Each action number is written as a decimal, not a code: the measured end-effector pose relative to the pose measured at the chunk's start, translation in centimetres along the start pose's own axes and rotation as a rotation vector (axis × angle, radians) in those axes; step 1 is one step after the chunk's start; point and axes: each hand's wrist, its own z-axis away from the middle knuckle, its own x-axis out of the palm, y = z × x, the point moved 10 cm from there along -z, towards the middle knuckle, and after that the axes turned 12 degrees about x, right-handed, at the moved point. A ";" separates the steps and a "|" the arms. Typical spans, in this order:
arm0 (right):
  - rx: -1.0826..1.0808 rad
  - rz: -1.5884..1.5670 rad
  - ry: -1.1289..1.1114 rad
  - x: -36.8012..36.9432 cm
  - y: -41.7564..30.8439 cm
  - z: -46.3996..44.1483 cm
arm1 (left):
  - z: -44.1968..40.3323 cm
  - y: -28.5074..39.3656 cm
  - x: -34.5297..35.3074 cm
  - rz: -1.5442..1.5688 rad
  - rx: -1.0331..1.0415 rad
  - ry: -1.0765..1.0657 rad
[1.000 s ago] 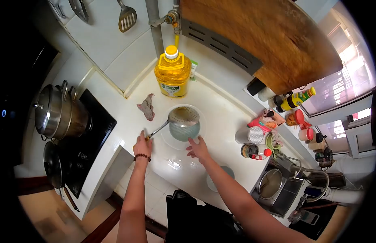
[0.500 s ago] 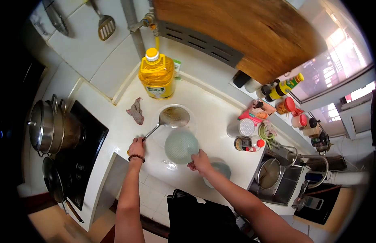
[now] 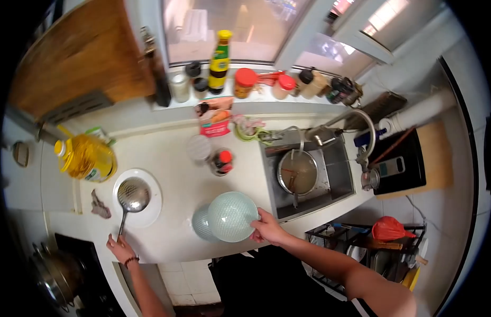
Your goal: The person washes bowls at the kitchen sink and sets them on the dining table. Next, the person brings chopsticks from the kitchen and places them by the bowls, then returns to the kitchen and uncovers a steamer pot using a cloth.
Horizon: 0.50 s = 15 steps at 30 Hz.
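Observation:
My right hand (image 3: pixel 268 227) grips the rim of a pale green textured bowl (image 3: pixel 232 216), fingers closed on its right side. A second pale green bowl (image 3: pixel 200 224) sits on the counter to its left, partly hidden behind the held one. My left hand (image 3: pixel 121 249) is at the handle end of a metal skimmer ladle (image 3: pixel 133 195), its fingers looking apart. The ladle's head rests on a white plate (image 3: pixel 154 211), with its handle reaching over the plate's edge toward me. A crumpled greyish cloth-like piece (image 3: pixel 100 206) lies left of the plate.
A large oil jug (image 3: pixel 89 158) stands at the back left. Behind the bowls are a lidded canister (image 3: pixel 198 149) and a red-capped bottle (image 3: pixel 223 161). At right, a sink (image 3: pixel 338 177) holds a metal pot (image 3: pixel 314 177). Pots stand on the black stove (image 3: pixel 76 251) at lower left.
The view has turned right. My right hand has carried the held bowl away from the plate, over beside the other bowl. My left hand's grip on the ladle handle has loosened.

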 end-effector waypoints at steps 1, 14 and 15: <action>-0.013 -0.045 0.024 -2.5 0.2 1.0 | 0.9 2.3 0.1 0.006 0.025 -0.005; -0.011 -0.034 0.007 -35.7 1.5 2.2 | 39.9 62.4 17.1 1.464 -0.692 -1.230; 0.009 0.039 -0.060 -37.0 0.9 2.3 | 40.7 63.9 19.3 1.458 -0.710 -1.218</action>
